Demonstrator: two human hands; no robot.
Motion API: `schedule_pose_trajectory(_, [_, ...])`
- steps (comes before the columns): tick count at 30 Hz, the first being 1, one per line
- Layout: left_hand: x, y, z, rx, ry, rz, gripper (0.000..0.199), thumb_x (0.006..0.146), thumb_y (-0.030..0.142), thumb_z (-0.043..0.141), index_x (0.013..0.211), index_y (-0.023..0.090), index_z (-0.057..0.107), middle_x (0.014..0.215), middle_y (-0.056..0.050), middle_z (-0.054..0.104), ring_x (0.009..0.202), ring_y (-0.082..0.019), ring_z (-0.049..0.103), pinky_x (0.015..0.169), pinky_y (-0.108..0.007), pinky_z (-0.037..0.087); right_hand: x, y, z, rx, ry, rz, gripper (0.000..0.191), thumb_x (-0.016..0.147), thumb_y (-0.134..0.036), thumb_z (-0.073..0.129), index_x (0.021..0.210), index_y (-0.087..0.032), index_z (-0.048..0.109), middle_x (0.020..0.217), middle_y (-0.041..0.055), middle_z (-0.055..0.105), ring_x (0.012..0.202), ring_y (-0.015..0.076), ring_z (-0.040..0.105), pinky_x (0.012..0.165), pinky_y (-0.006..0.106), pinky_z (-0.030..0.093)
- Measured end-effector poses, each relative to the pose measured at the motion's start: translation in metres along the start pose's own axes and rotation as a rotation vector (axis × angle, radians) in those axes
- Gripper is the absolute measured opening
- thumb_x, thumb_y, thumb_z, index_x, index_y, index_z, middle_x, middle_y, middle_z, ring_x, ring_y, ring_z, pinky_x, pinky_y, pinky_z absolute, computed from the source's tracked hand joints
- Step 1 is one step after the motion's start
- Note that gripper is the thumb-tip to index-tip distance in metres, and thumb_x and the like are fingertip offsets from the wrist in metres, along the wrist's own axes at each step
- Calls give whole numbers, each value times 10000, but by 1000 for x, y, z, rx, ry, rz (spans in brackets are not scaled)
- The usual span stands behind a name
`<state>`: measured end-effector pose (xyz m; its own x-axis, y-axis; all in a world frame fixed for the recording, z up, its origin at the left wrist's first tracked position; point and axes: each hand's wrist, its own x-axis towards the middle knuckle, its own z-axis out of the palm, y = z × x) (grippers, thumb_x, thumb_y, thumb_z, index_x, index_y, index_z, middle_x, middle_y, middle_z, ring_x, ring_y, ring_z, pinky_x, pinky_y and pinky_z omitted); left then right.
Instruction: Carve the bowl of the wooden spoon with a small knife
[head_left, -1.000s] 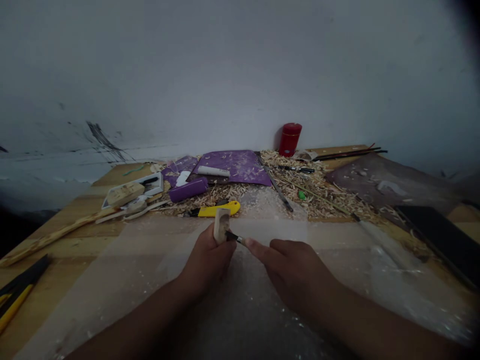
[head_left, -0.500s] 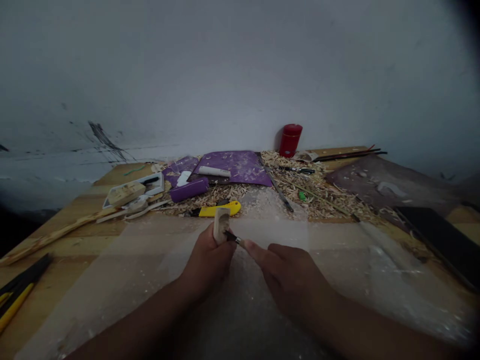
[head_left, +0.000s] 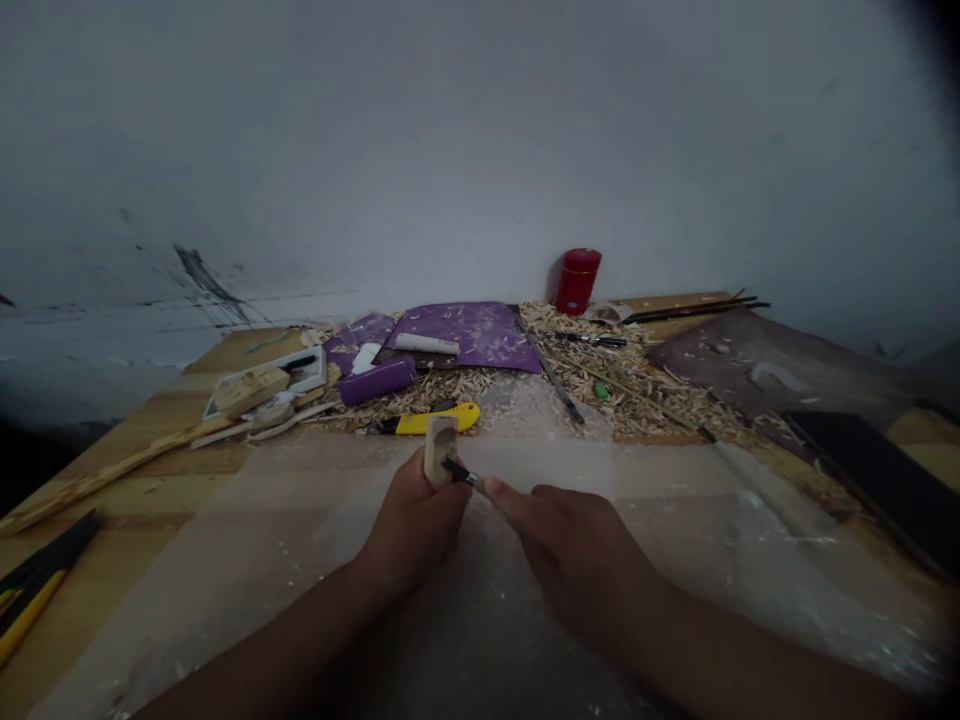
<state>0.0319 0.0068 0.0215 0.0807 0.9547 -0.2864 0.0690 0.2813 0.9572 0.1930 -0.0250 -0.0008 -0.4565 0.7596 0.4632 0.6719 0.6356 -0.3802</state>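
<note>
Wooden workbench [head_left: 142, 440] under clear plastic sheeting [head_left: 225, 600], strewn with shavings [head_left: 622, 395]; one yellow utility knife [head_left: 431, 419] and one red canister [head_left: 577, 281] beyond. Left hand [head_left: 414, 525] with fingers closed around one small wooden block [head_left: 441, 452], right hand [head_left: 577, 560] with fingers pinching one short dark carving tool [head_left: 459, 472], its tip against the block
</note>
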Motion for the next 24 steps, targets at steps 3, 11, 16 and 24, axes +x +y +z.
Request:
schedule_pose_trajectory(3, [0,0,1,-32,5,-26,136,636,146,481,703,217,386,335,136,342,244,-46,271,269,-150,240,0,-1,1,-81,3,-6,396,844,-120,321,1196,-143,501,601,30,563,511,149,502,499,256,397])
schedule_pose_trajectory(11, [1,-3,2,-74,27,-1,131,626,135,480,693,211,396,327,127,352,250,-47,281,276,-150,255,6,-4,-1,422,5,188,400,828,-106,399,1190,-233,510,1040,15,647,918,149,601,797,269,459])
schedule_pose_trajectory(16, [2,-5,2,-112,-1,-28,116,645,155,496,712,209,419,314,119,362,246,-55,276,267,-156,259,9,-4,-2,577,12,276,381,812,-116,435,1140,-266,557,1022,0,648,904,152,597,783,281,458])
schedule_pose_trajectory(24, [2,-7,2,-186,-108,-61,102,655,186,529,694,199,435,297,110,362,234,-56,249,252,-173,260,13,3,-9,994,-36,594,285,823,-231,452,1078,-228,582,452,-83,455,369,77,428,367,180,360])
